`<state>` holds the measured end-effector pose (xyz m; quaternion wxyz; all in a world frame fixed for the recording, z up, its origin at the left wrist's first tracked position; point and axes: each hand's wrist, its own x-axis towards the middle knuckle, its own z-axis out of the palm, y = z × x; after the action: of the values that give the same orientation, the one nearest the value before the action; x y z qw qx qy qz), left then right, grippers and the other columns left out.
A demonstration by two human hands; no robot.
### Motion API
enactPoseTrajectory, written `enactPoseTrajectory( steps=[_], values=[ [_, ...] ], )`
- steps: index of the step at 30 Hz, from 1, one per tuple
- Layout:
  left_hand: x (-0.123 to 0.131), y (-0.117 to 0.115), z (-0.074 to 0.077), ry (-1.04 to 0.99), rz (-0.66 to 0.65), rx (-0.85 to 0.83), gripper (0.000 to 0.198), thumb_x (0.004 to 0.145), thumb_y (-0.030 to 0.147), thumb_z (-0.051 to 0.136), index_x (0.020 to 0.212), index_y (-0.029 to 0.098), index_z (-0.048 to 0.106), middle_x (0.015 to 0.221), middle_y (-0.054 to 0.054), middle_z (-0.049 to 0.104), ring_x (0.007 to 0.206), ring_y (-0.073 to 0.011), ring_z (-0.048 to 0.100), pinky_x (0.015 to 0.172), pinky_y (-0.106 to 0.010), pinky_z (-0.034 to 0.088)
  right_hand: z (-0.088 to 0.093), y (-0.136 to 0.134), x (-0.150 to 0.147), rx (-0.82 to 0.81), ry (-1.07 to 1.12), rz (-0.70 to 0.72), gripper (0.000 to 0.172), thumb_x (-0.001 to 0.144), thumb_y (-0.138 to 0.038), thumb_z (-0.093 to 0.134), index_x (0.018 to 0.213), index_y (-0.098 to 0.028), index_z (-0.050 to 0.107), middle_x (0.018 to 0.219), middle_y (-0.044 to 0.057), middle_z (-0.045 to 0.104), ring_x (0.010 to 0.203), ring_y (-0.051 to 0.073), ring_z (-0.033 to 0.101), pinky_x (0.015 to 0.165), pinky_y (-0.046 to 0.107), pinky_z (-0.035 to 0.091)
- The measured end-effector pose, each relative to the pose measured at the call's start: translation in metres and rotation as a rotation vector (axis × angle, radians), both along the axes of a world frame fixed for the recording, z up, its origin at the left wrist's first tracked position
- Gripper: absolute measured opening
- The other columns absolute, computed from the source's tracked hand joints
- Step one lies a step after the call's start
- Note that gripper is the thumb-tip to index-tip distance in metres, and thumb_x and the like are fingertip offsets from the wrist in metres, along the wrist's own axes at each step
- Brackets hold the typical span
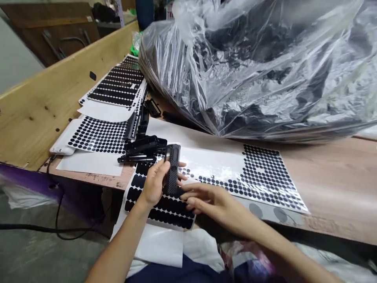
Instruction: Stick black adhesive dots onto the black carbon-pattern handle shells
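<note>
My left hand (156, 181) is closed round a black rectangular plastic piece with a carbon-fibre pattern (172, 171), held upright and tilted slightly. Just to its right, my right hand (206, 197) reaches in with fingers stretched and a little apart; nothing shows in it. Below both hands lies a sheet of black stickers (165, 214) with rows of larger rounded shapes, hanging over the table edge. Under and to the right is a sheet of small round black stickers (265, 177), part of its white backing bare. Several black plastic pieces (144, 147) are heaped left of my left hand.
A big clear plastic bag (250, 74) of dark items fills the back. More dotted sticker sheets (98, 134) are stacked at left, beside a white device (65, 137) with a cable. A wooden board (38, 114) edges the left side of the table (332, 173).
</note>
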<state>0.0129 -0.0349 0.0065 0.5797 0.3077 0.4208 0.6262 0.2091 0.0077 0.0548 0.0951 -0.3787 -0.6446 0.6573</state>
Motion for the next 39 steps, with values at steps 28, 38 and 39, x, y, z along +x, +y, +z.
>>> enactPoseTrajectory(
  steps=[28, 38, 39],
  values=[
    [0.006, 0.000, -0.006, -0.120, 0.017, -0.041, 0.045, 0.093, 0.058, 0.064, 0.111, 0.017, 0.066, 0.078, -0.007, 0.075, 0.072, -0.0277, 0.076, 0.051, -0.032, 0.059, 0.019, 0.041, -0.053, -0.056, 0.102, -0.127, 0.047, 0.068, -0.062, 0.088, 0.074, -0.020, 0.069, 0.065, 0.000, 0.067, 0.058, 0.015, 0.066, 0.062, 0.029, 0.056],
    [0.006, -0.001, -0.010, -0.130, 0.009, -0.034, 0.044, 0.095, 0.057, 0.063, 0.114, 0.017, 0.067, 0.081, -0.008, 0.076, 0.078, -0.0307, 0.077, 0.053, -0.034, 0.061, 0.018, 0.040, -0.060, 0.081, 0.067, -0.140, 0.047, 0.066, -0.063, 0.087, 0.072, -0.020, 0.070, 0.065, 0.001, 0.069, 0.053, 0.014, 0.062, 0.055, 0.028, 0.052],
    [0.006, -0.001, -0.010, -0.132, 0.008, -0.031, 0.044, 0.095, 0.057, 0.063, 0.114, 0.017, 0.068, 0.082, -0.008, 0.076, 0.077, -0.0304, 0.077, 0.053, -0.034, 0.061, 0.019, 0.039, -0.060, 0.089, 0.063, -0.140, 0.046, 0.066, -0.063, 0.087, 0.072, -0.020, 0.070, 0.065, 0.001, 0.069, 0.053, 0.014, 0.062, 0.054, 0.028, 0.052]
  ],
)
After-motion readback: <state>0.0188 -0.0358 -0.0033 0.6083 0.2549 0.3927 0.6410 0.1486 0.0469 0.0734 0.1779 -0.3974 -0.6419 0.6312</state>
